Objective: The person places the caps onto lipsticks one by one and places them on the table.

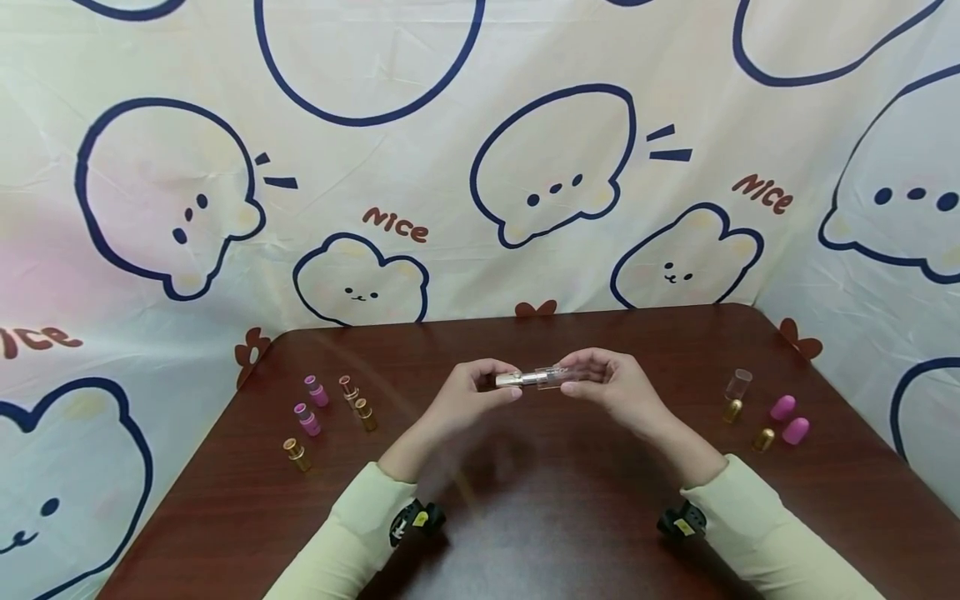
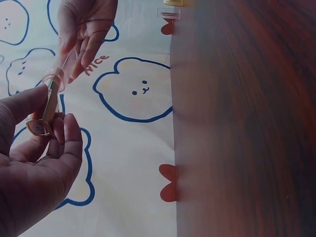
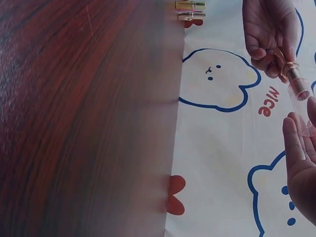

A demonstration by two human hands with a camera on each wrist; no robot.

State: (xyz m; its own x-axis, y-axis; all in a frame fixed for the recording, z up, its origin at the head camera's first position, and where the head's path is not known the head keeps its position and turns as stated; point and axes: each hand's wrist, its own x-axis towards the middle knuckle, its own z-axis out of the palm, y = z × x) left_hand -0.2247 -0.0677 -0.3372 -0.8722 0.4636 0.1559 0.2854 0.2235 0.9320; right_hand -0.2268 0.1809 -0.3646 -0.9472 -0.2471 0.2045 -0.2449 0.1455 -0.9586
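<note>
Above the middle of the table, the left hand (image 1: 476, 392) pinches the gold base of a lipstick tube (image 2: 51, 101) between thumb and fingers. The right hand (image 1: 611, 387) holds a clear cap (image 3: 299, 94) by its far end. Both pieces lie nearly level and in line. The cap's open end surrounds the narrow inner part of the lipstick tube, as the right wrist view shows. Whether the cap is fully seated cannot be told. Fingers hide part of the base and the cap's far end.
Left on the brown table (image 1: 480, 550) stand several uncapped lipstick tubes: purple tubes (image 1: 307, 419) and gold tubes (image 1: 297, 454). On the right are another clear cap (image 1: 738, 384), gold caps (image 1: 763, 439) and pink caps (image 1: 796, 431). A printed cloth (image 1: 450, 183) hangs behind the table.
</note>
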